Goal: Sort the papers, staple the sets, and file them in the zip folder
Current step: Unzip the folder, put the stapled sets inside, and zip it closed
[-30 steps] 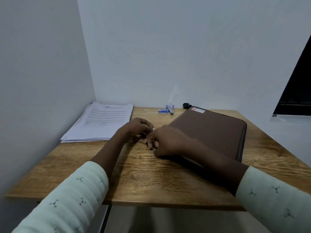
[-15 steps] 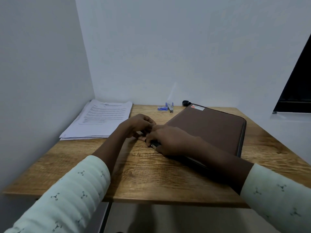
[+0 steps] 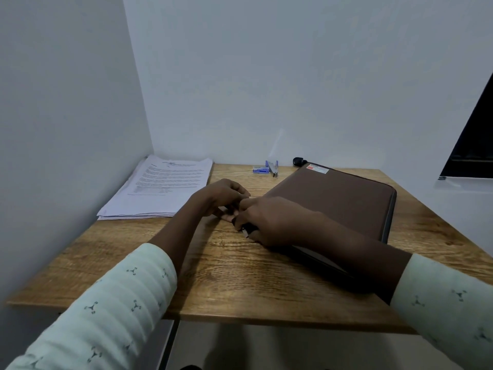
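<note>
Pale, bare walls meet in a corner behind the wood-grain tabletop (image 3: 213, 276), which fills that corner, and a dark window opening shows at the far right. We are seated at the near edge, both forearms in light patterned sleeves reaching over the wood.

Against the far left corner of the tabletop lies the loose stack of printed white papers (image 3: 160, 188), its sheets slightly fanned and, as far as we can judge, not yet sorted or stapled. Along the far edge, about midway, sit the small blue staple box (image 3: 261, 170) and just beside it the blue-and-silver stapler (image 3: 273, 168), neither in hand. A small black object (image 3: 298, 161) rests at the far edge beside the folder's corner; we cannot tell what it is.

The flat brown zip folder (image 3: 341, 201) lies on the right half of the tabletop, angled, with a red-and-white label near its far corner. Our right hand (image 3: 269, 222) is curled at its near left corner and pinches something small, dark and metallic there, probably the zipper pull. Our left hand (image 3: 226, 196) is loosely bent just beside it, fingertips at the same corner; whether it grips anything we cannot tell.

We judge the task barely begun: the folder is only being opened, and sorting, stapling and filing are all left.
</note>
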A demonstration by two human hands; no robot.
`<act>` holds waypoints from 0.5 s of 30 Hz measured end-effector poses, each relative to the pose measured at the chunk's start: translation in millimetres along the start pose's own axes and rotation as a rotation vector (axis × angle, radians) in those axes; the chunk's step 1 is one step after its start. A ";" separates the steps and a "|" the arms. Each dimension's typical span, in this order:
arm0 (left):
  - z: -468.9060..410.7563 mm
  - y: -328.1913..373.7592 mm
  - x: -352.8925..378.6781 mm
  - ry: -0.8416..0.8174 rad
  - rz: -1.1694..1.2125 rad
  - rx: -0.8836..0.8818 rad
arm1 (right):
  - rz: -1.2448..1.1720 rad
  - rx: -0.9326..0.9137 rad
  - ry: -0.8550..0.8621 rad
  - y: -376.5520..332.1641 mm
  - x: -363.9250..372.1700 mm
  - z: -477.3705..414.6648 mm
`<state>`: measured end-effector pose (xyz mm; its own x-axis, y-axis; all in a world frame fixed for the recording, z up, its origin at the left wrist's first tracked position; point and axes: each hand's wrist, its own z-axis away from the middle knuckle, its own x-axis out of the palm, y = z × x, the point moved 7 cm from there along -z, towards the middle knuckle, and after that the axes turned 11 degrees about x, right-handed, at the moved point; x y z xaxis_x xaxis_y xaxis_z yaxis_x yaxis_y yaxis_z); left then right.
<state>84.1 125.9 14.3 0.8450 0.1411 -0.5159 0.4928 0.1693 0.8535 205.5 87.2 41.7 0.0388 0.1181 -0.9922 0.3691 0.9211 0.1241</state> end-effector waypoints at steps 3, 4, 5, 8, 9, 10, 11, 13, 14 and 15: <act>-0.9 2.4 1.4 -0.025 -0.032 -0.005 | 0.008 -0.038 0.059 0.1 0.3 2.1; -1.4 3.4 1.9 -0.035 -0.040 -0.003 | -0.007 -0.039 0.054 0.7 3.4 1.3; -0.5 4.4 2.3 -0.044 -0.049 0.000 | -0.027 -0.036 0.036 1.1 6.4 0.4; -0.7 6.1 1.8 -0.063 -0.054 0.007 | -0.046 0.005 -0.069 3.2 10.8 -2.9; 0.7 4.4 1.4 -0.065 -0.050 0.001 | -0.028 0.015 -0.101 2.4 12.2 -4.1; 1.1 4.6 1.1 -0.070 -0.051 0.000 | -0.007 0.024 -0.125 2.5 12.8 -4.8; 0.9 4.7 1.2 -0.077 -0.058 0.000 | 0.014 0.029 -0.142 1.8 12.8 -4.6; 1.6 6.1 1.5 -0.101 -0.069 0.003 | 0.047 0.020 -0.140 -0.7 11.8 -4.2; 2.4 6.8 1.9 -0.116 -0.074 0.007 | 0.059 0.016 -0.121 -1.9 11.8 -4.5; 3.5 7.3 1.5 -0.132 -0.078 0.013 | 0.067 0.011 -0.087 -3.1 10.4 -5.0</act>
<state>89.8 123.9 20.0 0.8235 -0.0018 -0.5673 0.5601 0.1621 0.8124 200.1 87.5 31.0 0.1441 0.1465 -0.9787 0.3733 0.9079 0.1908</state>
